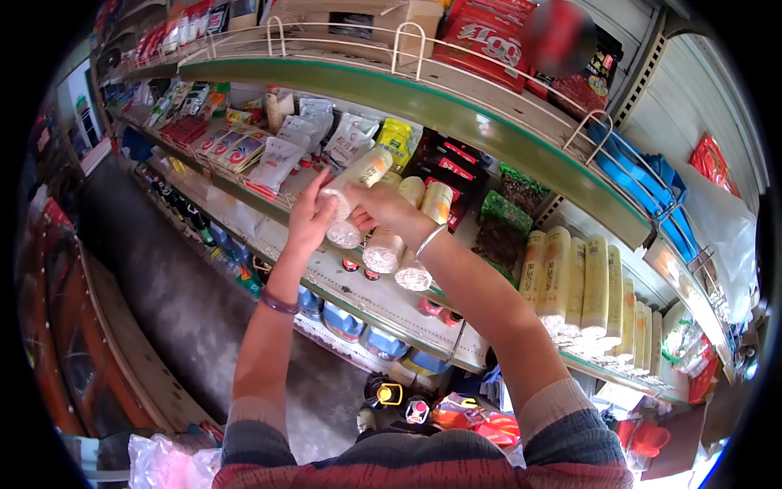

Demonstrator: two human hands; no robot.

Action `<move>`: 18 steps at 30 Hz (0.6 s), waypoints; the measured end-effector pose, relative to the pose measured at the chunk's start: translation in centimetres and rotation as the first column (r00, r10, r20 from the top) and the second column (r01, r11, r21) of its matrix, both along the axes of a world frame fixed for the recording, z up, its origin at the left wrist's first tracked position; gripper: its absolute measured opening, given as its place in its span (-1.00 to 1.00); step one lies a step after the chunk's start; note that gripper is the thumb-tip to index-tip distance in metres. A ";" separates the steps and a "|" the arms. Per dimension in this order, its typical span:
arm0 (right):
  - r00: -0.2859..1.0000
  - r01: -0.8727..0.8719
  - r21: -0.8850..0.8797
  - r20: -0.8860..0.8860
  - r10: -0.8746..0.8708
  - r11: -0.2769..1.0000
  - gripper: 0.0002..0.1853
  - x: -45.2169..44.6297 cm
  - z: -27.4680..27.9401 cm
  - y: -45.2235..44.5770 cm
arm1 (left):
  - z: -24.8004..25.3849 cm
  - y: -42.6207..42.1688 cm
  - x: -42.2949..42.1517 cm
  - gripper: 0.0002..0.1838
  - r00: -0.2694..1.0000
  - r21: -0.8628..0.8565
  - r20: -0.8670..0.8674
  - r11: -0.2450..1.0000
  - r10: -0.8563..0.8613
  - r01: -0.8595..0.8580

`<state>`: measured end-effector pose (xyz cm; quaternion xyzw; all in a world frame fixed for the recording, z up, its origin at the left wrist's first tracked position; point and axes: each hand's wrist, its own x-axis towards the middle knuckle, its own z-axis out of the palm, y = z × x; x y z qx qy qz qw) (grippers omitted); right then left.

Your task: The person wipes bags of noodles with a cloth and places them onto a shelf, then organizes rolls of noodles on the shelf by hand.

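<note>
A cylindrical pack of pale noodles (368, 169) in clear wrap lies tilted between my two hands, above the middle shelf. My left hand (311, 213) holds its lower left side, with the fingers bent against the wrap. My right hand (383, 206) wraps round it from the right, and its wrist bears a silver bangle. Just beneath and to the right, similar noodle rolls (383, 248) lie on the shelf with their round ends toward me. Behind the held pack are white pouches (350, 137) and a yellow-green pouch (394, 140).
A green-edged upper shelf (456, 110) with wire rails runs above my hands. Several upright noodle packs (596, 285) stand at the right. Below are blue-filled jugs (342, 320). A wooden-framed case (77, 350) stands at the left, across the grey floor.
</note>
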<state>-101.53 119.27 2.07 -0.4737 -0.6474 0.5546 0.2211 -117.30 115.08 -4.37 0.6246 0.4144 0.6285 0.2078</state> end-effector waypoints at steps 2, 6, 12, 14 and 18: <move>0.999 -0.035 0.070 0.034 0.033 0.997 -0.50 -0.1 -0.3 -0.4 | -1.0 0.5 -0.3 -0.53 0.997 -0.053 0.080 0.999 -0.005 0.009; 0.983 -0.163 0.393 0.144 0.114 0.905 -0.56 0.0 -1.6 -0.7 | -1.4 0.9 -0.6 -0.55 0.997 -0.019 0.070 1.000 0.012 -0.011; 0.993 -0.056 0.640 0.114 -0.022 0.766 -0.57 4.7 -1.7 -6.4 | -0.7 -0.7 0.7 -0.59 0.929 0.132 -0.123 0.934 0.348 -0.332; 1.000 0.005 0.661 -0.026 0.016 0.751 -0.64 9.5 1.3 -11.9 | 2.3 -4.3 5.0 -0.62 0.863 0.209 -0.192 0.878 0.468 -0.430; 0.983 0.136 0.757 -0.184 0.008 0.640 -0.71 20.2 2.2 -19.0 | 4.7 -8.7 14.3 -0.63 0.895 0.387 -0.223 0.878 0.387 -0.283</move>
